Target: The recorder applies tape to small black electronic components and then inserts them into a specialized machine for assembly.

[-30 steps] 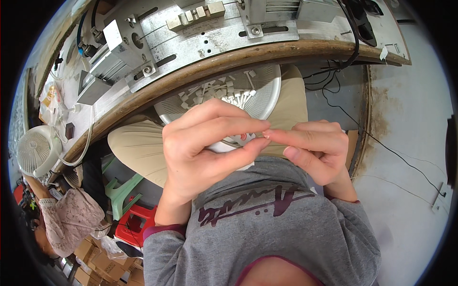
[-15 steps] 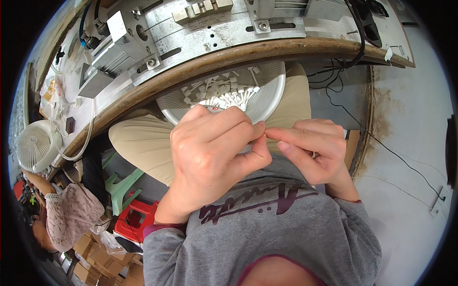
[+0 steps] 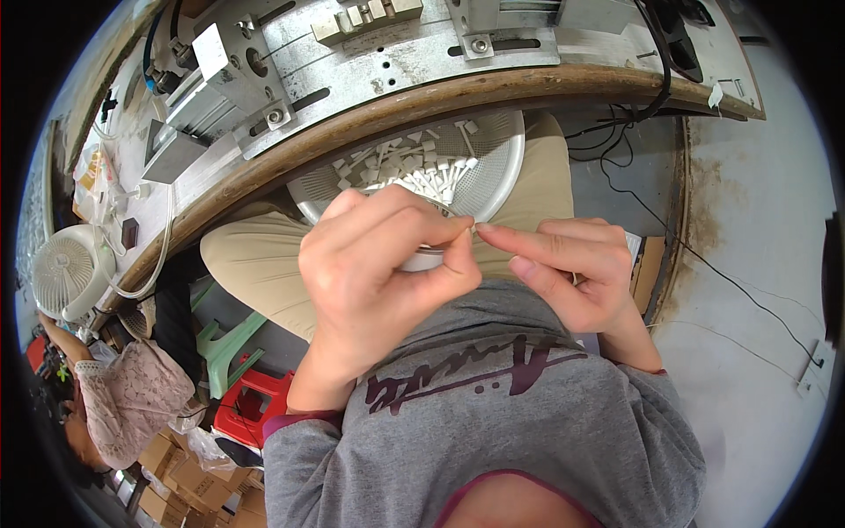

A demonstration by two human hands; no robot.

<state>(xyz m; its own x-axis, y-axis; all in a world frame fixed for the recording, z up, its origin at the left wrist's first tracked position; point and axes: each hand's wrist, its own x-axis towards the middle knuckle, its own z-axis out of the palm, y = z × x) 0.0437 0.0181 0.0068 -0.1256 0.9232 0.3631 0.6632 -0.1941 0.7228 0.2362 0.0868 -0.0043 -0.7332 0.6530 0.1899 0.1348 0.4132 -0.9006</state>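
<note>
One tabletop [image 3: 603, 55] spans twelve o'clock, beyond a basket [image 3: 503, 145]. Left hand [image 3: 361, 268] pinches; at its three o'clock, right hand [image 3: 591, 286] points inward; either grip's contents I cannot tell. Steady, light touches should serve. White pieces [image 3: 440, 180] lie in the basket.

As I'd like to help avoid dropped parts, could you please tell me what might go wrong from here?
The bare left hand has its fingers curled together near the bare right hand's extended index finger; any piece there, too small to make out, could slip and drop.

The round light-grey perforated basket sits between the person's beige-trousered legs, so a leg shift might tip it and scatter its small white stick-like pieces.
</note>
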